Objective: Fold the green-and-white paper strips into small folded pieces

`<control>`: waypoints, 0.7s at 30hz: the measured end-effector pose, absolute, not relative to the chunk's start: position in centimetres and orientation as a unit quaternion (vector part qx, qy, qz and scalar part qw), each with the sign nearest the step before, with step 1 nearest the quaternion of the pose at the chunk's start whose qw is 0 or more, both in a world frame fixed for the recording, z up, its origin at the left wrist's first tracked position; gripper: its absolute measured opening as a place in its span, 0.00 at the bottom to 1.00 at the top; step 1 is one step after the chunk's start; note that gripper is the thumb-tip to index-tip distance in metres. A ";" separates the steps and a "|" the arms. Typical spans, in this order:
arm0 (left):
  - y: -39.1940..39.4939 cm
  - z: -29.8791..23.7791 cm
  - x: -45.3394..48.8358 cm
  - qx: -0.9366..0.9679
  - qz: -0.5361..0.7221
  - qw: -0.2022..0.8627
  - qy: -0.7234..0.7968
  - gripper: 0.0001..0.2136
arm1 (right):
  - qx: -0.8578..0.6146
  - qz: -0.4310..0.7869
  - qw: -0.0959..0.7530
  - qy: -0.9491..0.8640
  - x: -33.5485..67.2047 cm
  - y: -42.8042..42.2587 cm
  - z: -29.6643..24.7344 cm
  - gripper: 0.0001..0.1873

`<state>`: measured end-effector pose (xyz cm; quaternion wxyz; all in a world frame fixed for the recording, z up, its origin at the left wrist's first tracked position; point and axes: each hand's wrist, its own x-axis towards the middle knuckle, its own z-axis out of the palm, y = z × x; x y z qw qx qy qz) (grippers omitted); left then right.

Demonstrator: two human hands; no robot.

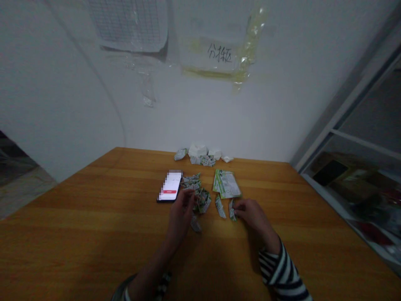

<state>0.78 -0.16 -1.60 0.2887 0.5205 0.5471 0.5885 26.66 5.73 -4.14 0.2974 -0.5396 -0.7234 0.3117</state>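
Note:
My right hand [253,214] has its fingertips closed on the edge of a small folded printed paper strip [232,210] lying on the wooden table. A second folded strip [220,207] lies just to its left. My left hand [181,211] hovers at the left side of a heap of crumpled green-and-white printed papers [203,201]; its fingers are bent and slightly apart, with nothing visible between them. Another folded piece [196,224] sits below that hand. Behind the strips is a flat stack of green-and-white printed packets [226,184].
A phone [171,187] with a lit screen lies left of the heap. Crumpled white tissues [198,151] and more printed scraps [207,160] line the table's back edge against the wall. A glass-fronted cabinet [354,175] stands to the right of the table [103,217].

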 end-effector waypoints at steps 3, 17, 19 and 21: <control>-0.1 -1.8 2.1 0.631 0.467 0.258 0.562 0.08 | -0.527 0.300 0.260 -0.752 26.1 5.6 -3.8 0.05; 2.0 -2.3 7.5 0.759 0.221 0.183 0.585 0.11 | -0.530 0.385 0.294 -0.696 25.0 6.1 -5.3 0.13; 2.0 -2.7 7.5 0.756 0.235 0.198 0.578 0.08 | -0.523 0.400 0.301 -0.689 24.6 6.2 -5.6 0.11; 1.9 -3.0 7.5 0.749 0.250 0.212 0.576 0.08 | -0.515 0.418 0.307 -0.682 24.4 6.2 -5.8 0.11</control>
